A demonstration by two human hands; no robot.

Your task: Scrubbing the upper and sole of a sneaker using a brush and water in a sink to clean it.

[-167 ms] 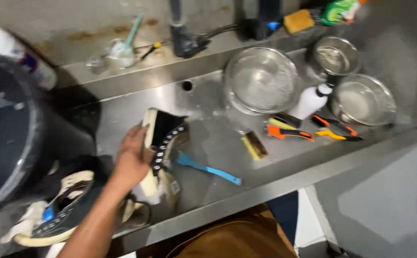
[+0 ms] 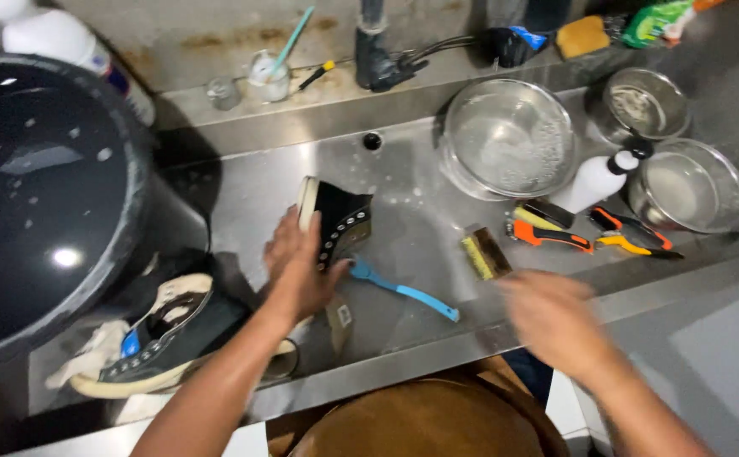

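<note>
Right hand (image 2: 551, 317) has just entered view, blurred, grip state unclear, near the yellow-bristled scrub brush (image 2: 485, 253); left hand (image 2: 297, 262) still grips the black high-top canvas sneaker (image 2: 340, 222) on the steel bench (image 2: 420, 211), so scrubbing looks imminent.

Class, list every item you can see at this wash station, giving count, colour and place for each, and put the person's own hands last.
Shoe held upright: one, black, middle of the counter.
Second shoe: one, black with cream sole, lying at lower left.
Tub: one, black, far left.
Long brush: one, blue, beside the held shoe.
Scrub brush: one, yellow bristles, centre right.
Large bowl: one, clear, holding soapy water, back centre.
Metal bowls: two, silver, right.
Squeeze bottle: one, white, between the bowls.
Orange-handled tools: about three, in front of the bowls.
Sponge: one, yellow, back ledge.
Cup with brush: one, clear, back ledge.
Left hand: grips the upright shoe.
Right hand: blurred, empty, above the front edge.
</note>
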